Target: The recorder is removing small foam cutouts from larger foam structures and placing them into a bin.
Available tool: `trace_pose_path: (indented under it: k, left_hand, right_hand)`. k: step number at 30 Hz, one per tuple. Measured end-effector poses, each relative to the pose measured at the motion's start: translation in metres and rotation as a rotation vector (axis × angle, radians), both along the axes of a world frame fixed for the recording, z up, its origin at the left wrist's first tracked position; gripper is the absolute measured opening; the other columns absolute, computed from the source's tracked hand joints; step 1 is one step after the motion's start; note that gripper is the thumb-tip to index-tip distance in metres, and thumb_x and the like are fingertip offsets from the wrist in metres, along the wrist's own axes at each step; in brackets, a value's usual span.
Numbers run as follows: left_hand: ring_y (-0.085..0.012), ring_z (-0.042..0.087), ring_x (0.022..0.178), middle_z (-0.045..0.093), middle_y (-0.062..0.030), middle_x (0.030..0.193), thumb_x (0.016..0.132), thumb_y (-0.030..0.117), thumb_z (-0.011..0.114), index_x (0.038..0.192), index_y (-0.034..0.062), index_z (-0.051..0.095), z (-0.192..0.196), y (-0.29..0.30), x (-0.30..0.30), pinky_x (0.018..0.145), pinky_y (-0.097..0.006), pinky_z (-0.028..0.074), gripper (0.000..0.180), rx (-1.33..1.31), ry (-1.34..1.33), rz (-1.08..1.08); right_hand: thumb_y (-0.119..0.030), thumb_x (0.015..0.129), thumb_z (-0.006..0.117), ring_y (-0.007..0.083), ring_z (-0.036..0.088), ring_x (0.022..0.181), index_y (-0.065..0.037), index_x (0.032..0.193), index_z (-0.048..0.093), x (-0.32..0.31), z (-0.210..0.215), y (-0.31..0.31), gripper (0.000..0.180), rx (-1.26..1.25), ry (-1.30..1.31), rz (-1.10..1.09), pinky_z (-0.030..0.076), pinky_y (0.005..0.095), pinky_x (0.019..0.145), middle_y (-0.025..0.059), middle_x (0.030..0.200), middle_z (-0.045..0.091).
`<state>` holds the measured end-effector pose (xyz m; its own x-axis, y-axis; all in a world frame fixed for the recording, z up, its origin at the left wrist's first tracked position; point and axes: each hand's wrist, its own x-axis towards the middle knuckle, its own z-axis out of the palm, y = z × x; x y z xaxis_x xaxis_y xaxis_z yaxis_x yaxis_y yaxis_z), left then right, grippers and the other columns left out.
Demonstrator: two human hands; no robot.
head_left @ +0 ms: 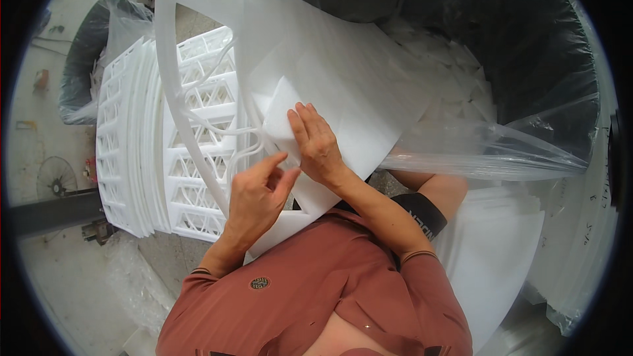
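A large, thin sheet of white foam (356, 66) with cut-out openings leans across my lap. On it lies a small white foam block (280, 113) with a pointed corner. My right hand (319, 148) lies against the block's near right side, its fingers stretched out; its thumb is hidden. Just to the left and nearer to me, my left hand (260, 191) is over the sheet's cut-out edge. Its thumb and index finger are apart with nothing visible between them. Thin, curved white foam strips (247, 133) hang in the opening beside the block and my left hand.
A stack of white lattice-cut foam panels (132, 138) stands at the left. Behind the sheet, a big bag of clear plastic (501, 148) holds white foam pieces. More flat white sheets (494, 244) are stacked at my right. A fan (58, 177) stands far left.
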<state>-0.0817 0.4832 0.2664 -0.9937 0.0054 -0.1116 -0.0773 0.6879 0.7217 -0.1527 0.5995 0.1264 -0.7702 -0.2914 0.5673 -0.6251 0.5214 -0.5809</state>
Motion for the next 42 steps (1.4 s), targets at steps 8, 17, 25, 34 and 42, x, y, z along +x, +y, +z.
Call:
trace_pose_path:
  k: [8,17,25,34,42]
  left_hand:
    - [-0.0304,0.063,0.1,0.06,-0.0271,0.114,0.088,0.026,0.067,0.133,-0.0128,0.033,-0.067,-0.064,-0.144,0.085,-0.033,0.049,0.068,0.078,0.128,0.406]
    - [-0.0186,0.063,0.073,0.063,-0.0166,0.096,0.089,0.015,0.067,0.123,-0.0035,0.028,-0.126,-0.112,-0.157,0.054,-0.026,0.051,0.055,0.556,0.255,0.518]
    - [-0.0112,0.051,0.063,0.062,-0.0061,0.086,0.088,0.026,0.068,0.115,-0.0019,0.05,-0.103,-0.071,-0.139,0.051,-0.023,0.041,0.043,1.175,-0.042,0.164]
    - [-0.0077,0.052,0.051,0.055,-0.0009,0.074,0.095,0.037,0.057,0.107,0.0088,0.057,-0.066,-0.038,-0.129,0.04,-0.019,0.034,0.03,0.968,-0.049,0.114]
    - [-0.0085,0.049,0.05,0.05,-0.0014,0.071,0.094,0.031,0.059,0.106,0.0099,0.056,-0.075,-0.048,-0.121,0.039,-0.019,0.034,0.025,1.109,-0.002,0.116]
  right_hand:
    - [0.001,0.066,0.064,0.0451,0.049,0.117,0.004,0.128,0.045,-0.005,0.006,0.0,0.065,-0.044,-0.023,-0.016,0.042,0.0495,0.096,0.0273,0.128,0.048]
    - [-0.035,0.091,0.062,0.0191,0.059,0.1,-0.01,0.119,0.054,-0.069,0.013,0.134,0.039,-1.881,-0.851,0.134,0.048,0.0362,0.09,0.0038,0.107,0.061]
    - [-0.044,0.062,0.086,0.0334,0.024,0.14,0.002,0.146,0.016,-0.064,0.032,0.054,0.119,-0.563,-0.502,0.087,0.019,0.0397,0.115,0.0241,0.15,0.023]
    - [-0.021,0.079,0.076,0.0269,0.067,0.088,0.009,0.114,0.055,-0.076,0.03,0.034,0.051,-0.428,-0.368,-0.034,0.053,0.0334,0.081,0.0209,0.099,0.066]
    - [-0.016,0.082,0.07,0.0213,0.065,0.085,0.005,0.11,0.055,-0.112,0.001,0.11,0.038,-1.275,-0.873,-0.53,0.055,0.038,0.072,0.0131,0.101,0.063]
